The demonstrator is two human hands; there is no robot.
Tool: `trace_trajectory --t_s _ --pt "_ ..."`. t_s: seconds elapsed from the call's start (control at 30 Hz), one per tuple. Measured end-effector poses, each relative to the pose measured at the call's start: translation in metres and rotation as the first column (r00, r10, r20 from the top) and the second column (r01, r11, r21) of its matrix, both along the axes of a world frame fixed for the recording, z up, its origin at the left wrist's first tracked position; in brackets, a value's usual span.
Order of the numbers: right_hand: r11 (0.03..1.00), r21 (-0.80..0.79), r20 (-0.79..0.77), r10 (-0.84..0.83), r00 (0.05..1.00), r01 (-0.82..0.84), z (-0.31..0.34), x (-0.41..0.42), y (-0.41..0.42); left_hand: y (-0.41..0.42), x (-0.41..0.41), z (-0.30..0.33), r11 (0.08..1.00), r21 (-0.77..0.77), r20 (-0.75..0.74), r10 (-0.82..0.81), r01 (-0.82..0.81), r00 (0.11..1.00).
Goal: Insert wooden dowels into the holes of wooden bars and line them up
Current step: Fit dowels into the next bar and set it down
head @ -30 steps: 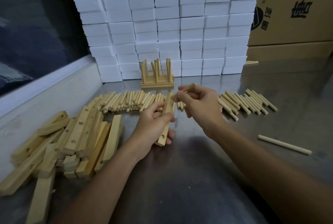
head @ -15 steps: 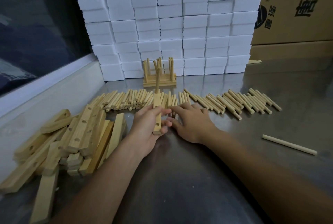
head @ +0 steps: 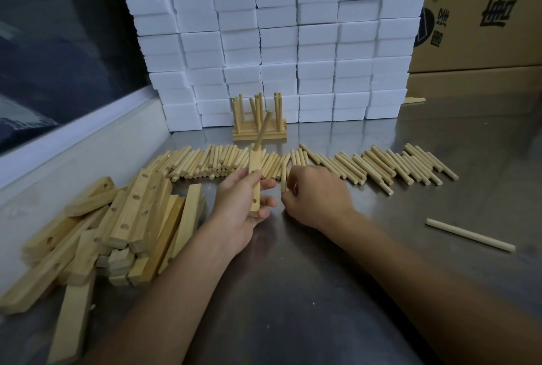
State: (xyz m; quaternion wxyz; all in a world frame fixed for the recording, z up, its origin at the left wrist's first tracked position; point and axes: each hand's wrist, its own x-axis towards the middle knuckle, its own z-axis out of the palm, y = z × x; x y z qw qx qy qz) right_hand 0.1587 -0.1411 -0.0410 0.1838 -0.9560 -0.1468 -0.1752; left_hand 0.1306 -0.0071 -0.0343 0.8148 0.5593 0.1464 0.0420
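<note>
Nearest lies the dull grey brushed-metal table top, smooth and faintly reflective, with both bare forearms reaching out across it from the near edge. At near left a loose heap of pale square-edged wooden bars with round drilled holes sprawls against the low white side wall, some bars flat, some tilted over others. Just right of the heap the left hand has its fingers wrapped round one slim pale wooden bar, held nearly upright with its lower end in the palm; a round hole shows on the bar face between the fingers, and one light round wooden dowel stands tilted from the bar's top end. Just beside it the right hand rests knuckles-up on the table, its curled fingertips pinching a short round wooden dowel at the near edge of the long row of loose light wooden dowels. That row runs left to right across the middle of the table, the rods lying side by side. Well apart, at near right, a single long pale round wooden rod lies alone on bare metal. Beyond the row stands a small finished set of flat wooden bars with upright dowels, just before the wall of stacked white rectangular boxes. At far right stand brown cardboard cartons with black printing.
</note>
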Motion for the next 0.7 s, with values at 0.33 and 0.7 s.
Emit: trace_trajectory --t_s 0.33,0.7 --pt "0.984 -0.090 -0.216 -0.172 0.961 0.156 0.007 0.006 -0.010 -0.001 -0.003 0.001 1.000 0.017 0.016 -0.011 0.011 1.000" --pt "0.666 0.745 -0.200 0.184 0.962 0.028 0.016 0.007 -0.015 -0.005 -0.006 0.004 0.999 0.042 0.027 -0.023 0.022 0.999"
